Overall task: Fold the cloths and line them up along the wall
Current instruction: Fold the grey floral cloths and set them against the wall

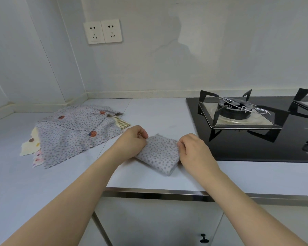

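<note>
Folded cloth: a small grey dotted fabric cloth folded into a thick square lies on the pale grey countertop at the centre of the frame, just left of the hob's near corner and well apart from the wall
Left hand: the left hand comes in from the lower left on a bare forearm; its curled fingers and thumb pinch the cloth's upper left corner
Right hand: the right hand comes in from the lower right, back of the hand up; its fingertips are drawn together, pinching the cloth's right edge near the upper right corner
Unfolded pile: a loose heap of cloths lies at centre left; on top, large grey dotted cloths with scalloped edges and small red and brown fruit motifs
Under the pile: a pale yellow cloth with brown and yellow spots sticks out at the heap's left, a pink-patterned one at its lower left, a green-and-cream checked one at its right
Hob: a black glass gas hob fills the right of the frame, with a black pan support around its burner
Wall: two white double sockets sit at upper left on the pale wall
Below: a white cupboard door with a small black knob shows at the bottom
</note>
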Motion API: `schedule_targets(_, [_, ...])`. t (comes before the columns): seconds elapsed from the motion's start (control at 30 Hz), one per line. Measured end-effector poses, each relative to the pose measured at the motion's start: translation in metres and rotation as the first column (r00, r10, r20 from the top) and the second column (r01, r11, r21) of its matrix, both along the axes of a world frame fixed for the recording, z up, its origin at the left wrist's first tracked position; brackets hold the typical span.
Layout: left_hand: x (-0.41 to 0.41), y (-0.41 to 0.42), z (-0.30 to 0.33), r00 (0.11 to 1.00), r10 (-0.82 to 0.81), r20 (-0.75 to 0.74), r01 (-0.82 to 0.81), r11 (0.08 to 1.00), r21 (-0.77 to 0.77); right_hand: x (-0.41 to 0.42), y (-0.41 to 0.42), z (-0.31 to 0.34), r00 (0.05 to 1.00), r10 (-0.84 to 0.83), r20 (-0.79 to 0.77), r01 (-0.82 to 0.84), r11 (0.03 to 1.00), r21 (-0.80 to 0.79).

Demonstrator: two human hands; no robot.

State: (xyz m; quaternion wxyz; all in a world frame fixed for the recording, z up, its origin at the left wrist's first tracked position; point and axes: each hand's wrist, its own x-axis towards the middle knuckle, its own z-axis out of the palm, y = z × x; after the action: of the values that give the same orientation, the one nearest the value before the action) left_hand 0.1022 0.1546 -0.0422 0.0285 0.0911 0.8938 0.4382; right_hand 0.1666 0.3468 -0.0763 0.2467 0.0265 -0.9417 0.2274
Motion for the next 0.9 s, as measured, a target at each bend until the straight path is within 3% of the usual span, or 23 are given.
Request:
schedule_targets(0.13, [0.005,0.006,0.001,0.999,-0.015,-0.028,0.014,0.999,-0.037,-0.004,-0.001,-0.007,0.998,-0.067,-0.010,0.067,0.985,0.159])
schedule_targets(0.4, [0.016,0.007,-0.008,0.960,-0.063,-0.273,0.045,0.996,-0.071,-0.001,0.000,-0.005,0.980,-0.200,0.007,0.194,0.957,0.213])
schedule_targets(0.63, [0.000,0.016,0.003,1.000,0.015,0.005,-0.014,0.995,-0.103,-0.002,0.002,-0.002,0.968,-0.245,0.062,0.236,0.964,0.126])
schedule_targets(0.9, [0.007,0.014,0.009,0.969,-0.238,-0.070,0.222,0.957,-0.190,0.002,0.008,0.003,0.980,-0.176,0.097,0.175,0.984,0.024])
